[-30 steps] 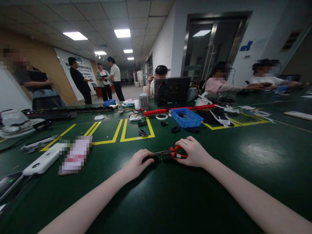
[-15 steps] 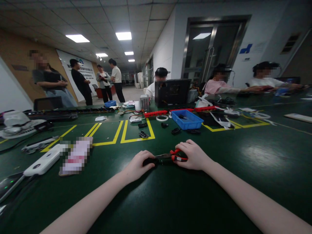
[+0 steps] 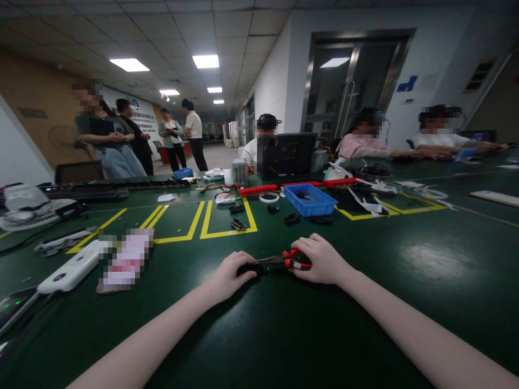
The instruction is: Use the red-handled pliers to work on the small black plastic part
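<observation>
My right hand (image 3: pixel 320 259) is closed round the red handles of a pair of long-nose pliers (image 3: pixel 278 260), whose jaws point left. My left hand (image 3: pixel 231 275) grips a small black part (image 3: pixel 248 267), mostly hidden by the fingers. The tips of the pliers reach the left fingertips at this part; whether the jaws pinch anything is too small to tell. Both hands are low over the green table (image 3: pixel 259 335).
Beyond my hands stand a blue tray (image 3: pixel 310 208) and several small black parts, one of them (image 3: pixel 238 224) inside a yellow tape outline. A power strip (image 3: pixel 75 270) and a phone (image 3: pixel 127 259) lie left. A black computer case (image 3: pixel 287 155) and co-workers are across the table.
My hands, the pliers and the black part hold nearly the same position. In the background, a standing person at the left has shifted to the right.
</observation>
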`<state>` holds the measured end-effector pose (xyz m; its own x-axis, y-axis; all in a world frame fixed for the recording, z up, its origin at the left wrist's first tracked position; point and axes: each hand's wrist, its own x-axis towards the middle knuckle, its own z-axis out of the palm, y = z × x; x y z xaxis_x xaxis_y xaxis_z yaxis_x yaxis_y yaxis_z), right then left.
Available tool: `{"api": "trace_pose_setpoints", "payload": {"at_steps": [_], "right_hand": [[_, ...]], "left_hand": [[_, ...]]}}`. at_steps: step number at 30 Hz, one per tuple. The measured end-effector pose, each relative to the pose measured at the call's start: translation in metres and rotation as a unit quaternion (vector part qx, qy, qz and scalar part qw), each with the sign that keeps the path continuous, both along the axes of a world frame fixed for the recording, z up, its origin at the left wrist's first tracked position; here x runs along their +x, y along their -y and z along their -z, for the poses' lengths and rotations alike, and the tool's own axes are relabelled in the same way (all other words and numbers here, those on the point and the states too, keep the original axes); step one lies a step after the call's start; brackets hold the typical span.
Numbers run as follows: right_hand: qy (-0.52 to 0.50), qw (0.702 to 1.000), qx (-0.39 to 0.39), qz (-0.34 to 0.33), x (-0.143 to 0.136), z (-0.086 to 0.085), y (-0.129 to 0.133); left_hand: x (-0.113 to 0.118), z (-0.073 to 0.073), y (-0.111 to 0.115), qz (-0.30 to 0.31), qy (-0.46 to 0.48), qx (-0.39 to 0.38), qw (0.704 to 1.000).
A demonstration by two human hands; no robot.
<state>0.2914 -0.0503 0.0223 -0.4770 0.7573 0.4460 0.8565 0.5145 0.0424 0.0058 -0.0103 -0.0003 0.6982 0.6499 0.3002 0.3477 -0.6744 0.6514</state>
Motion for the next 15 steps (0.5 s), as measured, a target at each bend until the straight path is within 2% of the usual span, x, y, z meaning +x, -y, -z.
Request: {"api": "trace_pose_setpoints", "payload": {"at_steps": [15], "right_hand": [[-0.006,0.998,-0.052,0.018,-0.0044,-0.0003,0.0046]], "left_hand": [[-0.0007,0.0023,-0.002,-0.001,0.001,-0.001,1.0]]}}
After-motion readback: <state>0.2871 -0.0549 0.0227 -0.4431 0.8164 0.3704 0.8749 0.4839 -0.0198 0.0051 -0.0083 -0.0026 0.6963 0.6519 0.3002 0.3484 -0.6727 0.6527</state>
